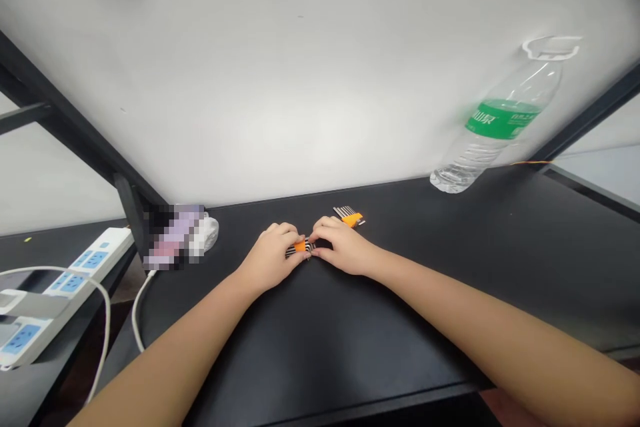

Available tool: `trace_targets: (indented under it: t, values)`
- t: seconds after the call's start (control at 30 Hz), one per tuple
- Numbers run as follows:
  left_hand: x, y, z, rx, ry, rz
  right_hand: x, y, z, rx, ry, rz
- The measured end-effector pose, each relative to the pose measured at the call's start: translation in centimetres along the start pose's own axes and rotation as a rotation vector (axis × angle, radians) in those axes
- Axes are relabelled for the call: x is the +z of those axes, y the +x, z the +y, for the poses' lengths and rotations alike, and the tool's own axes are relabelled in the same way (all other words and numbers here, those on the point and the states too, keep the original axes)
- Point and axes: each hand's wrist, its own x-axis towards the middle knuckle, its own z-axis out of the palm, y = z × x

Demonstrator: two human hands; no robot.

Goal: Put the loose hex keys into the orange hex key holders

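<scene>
Hex key set: orange holder with metal keys [300, 247], between the hands, at or just above the black surface [325, 347]; contact unclear.
Handling: probably light and stiff, metal smooth, hardly fragile; the orange holder looks the surest place to grasp, bent ends for single keys.
Left hand [270, 257]: pinches the holder, thumb against fingers.
Right hand [347, 248]: narrow, fingertips at the bent ends; cannot tell whether gripping.
Second key set [353, 219]: lies just beyond right hand.
Bottle [503, 121]: tilted in view, far right, near the wall [300, 93].
Power strip [74, 282]: far left.

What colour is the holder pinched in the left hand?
The holder is orange, shown in the head view.
</scene>
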Motion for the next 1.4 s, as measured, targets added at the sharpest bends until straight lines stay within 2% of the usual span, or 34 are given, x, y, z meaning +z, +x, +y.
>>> trace_targets:
  t: [0.1,0.23,0.37,0.47,0.57,0.77,1.17,1.4]
  values:
    - [0.3,0.0,0.4,-0.045,0.025,0.002,-0.2,-0.1,0.1,0.011,-0.011,-0.027]
    - [0.4,-0.4,1.6,-0.099,0.127,0.018,-1.1,-0.6,-0.3,-0.097,-0.077,-0.099]
    - [-0.2,-0.7,2.1,-0.046,0.149,-0.035,-1.5,-0.9,-0.6,-0.135,-0.085,-0.118]
    - [-0.6,-0.7,1.9,0.009,0.099,-0.081,-1.2,-0.6,-0.6,-0.060,-0.020,-0.052]
    - [-0.4,-0.6,1.6,0.028,0.047,-0.077,-0.5,-0.2,-0.6,0.031,0.006,-0.003]
    - [0.3,-0.3,1.2,0.015,0.035,-0.051,0.1,-0.2,-1.2,0.080,-0.046,-0.038]
    - [0.1,-0.3,1.6,-0.008,0.028,-0.056,0.4,0.2,-1.5,0.162,-0.130,-0.050]
    - [-0.1,-0.1,2.1,-0.037,0.043,-0.062,-0.5,-0.2,-1.7,0.191,-0.249,-0.024]
